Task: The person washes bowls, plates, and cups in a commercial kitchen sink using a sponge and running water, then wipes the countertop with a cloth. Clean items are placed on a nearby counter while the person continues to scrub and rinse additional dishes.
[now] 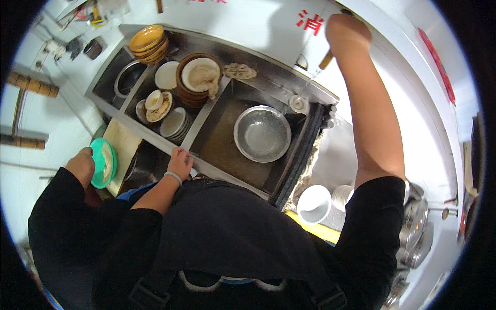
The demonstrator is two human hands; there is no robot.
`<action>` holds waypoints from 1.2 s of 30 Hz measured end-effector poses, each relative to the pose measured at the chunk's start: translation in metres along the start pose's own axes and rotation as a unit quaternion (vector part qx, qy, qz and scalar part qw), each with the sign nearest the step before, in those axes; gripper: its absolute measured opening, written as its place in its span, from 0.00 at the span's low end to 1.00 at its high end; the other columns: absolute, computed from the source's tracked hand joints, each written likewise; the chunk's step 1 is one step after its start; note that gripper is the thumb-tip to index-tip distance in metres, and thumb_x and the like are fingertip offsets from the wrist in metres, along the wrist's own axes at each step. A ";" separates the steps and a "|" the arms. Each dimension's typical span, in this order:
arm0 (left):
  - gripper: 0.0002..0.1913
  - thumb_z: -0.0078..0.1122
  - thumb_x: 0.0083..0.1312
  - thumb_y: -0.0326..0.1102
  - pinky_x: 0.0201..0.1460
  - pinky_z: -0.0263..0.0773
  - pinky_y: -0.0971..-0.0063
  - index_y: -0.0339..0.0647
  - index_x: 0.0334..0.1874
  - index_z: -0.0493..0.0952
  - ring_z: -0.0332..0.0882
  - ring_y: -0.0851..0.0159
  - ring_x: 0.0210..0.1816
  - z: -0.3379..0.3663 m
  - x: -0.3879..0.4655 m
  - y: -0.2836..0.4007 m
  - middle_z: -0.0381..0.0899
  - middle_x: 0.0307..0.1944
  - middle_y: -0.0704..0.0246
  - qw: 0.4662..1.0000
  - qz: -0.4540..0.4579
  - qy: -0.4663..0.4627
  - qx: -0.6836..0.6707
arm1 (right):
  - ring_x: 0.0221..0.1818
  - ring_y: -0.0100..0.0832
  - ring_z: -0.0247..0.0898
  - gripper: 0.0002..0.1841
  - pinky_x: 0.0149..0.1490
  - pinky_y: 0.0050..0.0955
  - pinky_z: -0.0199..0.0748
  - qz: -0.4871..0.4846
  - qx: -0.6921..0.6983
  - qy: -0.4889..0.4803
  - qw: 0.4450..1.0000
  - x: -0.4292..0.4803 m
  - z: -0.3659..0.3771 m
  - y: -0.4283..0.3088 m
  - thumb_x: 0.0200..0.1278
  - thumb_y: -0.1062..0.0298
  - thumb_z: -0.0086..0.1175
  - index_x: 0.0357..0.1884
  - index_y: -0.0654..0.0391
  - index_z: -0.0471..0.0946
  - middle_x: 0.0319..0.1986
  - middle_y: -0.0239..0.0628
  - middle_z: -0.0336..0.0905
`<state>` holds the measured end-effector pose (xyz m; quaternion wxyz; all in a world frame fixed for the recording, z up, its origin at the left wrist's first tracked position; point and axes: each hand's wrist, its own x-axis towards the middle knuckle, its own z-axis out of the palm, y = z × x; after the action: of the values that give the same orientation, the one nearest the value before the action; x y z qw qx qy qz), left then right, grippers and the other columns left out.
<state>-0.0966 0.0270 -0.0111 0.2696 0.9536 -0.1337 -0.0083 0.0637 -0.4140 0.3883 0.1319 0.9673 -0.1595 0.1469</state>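
My left hand point(180, 163), with a pale band at the wrist, rests at the front rim of the steel sink point(228, 172), holding nothing I can see. A metal bowl point(262, 133) sits in the right-hand basin over murky water. My right hand point(347, 34) is raised to the white wall at the upper right. A wooden handle point(326, 61) shows just below it, with a thin metal shaft slanting down towards a round metal piece point(298, 103) on the sink's back ledge. The fingers are hidden, so whether they grip the handle is unclear.
Another person's hand point(83, 164) holds a green plastic basin point(104, 162) at the left. Stacked yellow bowls point(149, 40), brown bowls point(195, 99) and small dishes point(174, 124) crowd the left basins. A rag point(240, 71) lies behind. A white bowl point(314, 204) stands at the right.
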 end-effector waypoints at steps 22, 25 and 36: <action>0.08 0.67 0.61 0.30 0.47 0.76 0.68 0.36 0.39 0.78 0.77 0.60 0.44 -0.110 0.006 -0.138 0.73 0.48 0.60 0.934 -0.305 0.163 -0.092 | 0.42 0.56 0.81 0.35 0.44 0.53 0.78 0.128 -0.058 0.082 0.987 -0.038 0.013 -0.026 0.70 0.46 0.49 0.69 0.57 0.56 0.39 0.57 0.83; 0.09 0.63 0.64 0.30 0.44 0.77 0.69 0.33 0.42 0.77 0.79 0.61 0.42 -0.117 0.048 -0.182 0.77 0.45 0.61 0.883 -0.353 0.136 -0.279 | 0.29 0.51 0.80 0.37 0.35 0.45 0.77 0.096 0.075 0.003 0.993 -0.104 0.045 -0.096 0.64 0.50 0.59 0.71 0.55 0.59 0.25 0.42 0.82; 0.15 0.49 0.75 0.34 0.55 0.77 0.62 0.39 0.60 0.67 0.77 0.60 0.49 -0.024 0.190 -0.197 0.74 0.51 0.57 0.355 -0.670 -0.041 -0.651 | 0.47 0.51 0.79 0.29 0.51 0.41 0.76 -0.058 0.415 -0.499 0.759 -0.137 0.260 -0.538 0.61 0.48 0.58 0.57 0.60 0.72 0.43 0.53 0.82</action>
<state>0.1380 0.1512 -0.0814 0.7052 0.2527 0.5858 -0.3093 0.1892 0.0361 -0.0084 -0.3725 0.8710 -0.0697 -0.3127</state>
